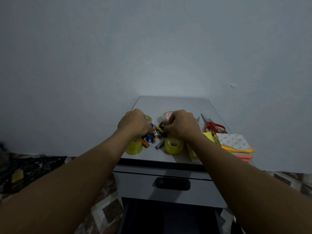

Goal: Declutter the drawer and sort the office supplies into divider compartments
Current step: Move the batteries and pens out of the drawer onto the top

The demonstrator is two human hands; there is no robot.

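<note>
The batteries (156,132) lie heaped mid-bench (170,103), towards its front edge. They are small, hard, smooth and likely to roll, so best pinched across the barrel. The left hand (135,124) curls over several; the right hand (182,125) pinches a black one. Tape rolls (173,146) flank them.

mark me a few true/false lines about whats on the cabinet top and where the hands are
1. The left hand and right hand are both at the batteries. True.
2. The right hand holds the scissors. False: they lie on the cabinet top, to the right of that hand and apart from it.
3. A tape roll lies flat near the front edge, between the forearms. True.
4. The sticky notes are stacked at the left edge. False: they sit at the right front corner, just in front of the scissors.
</note>
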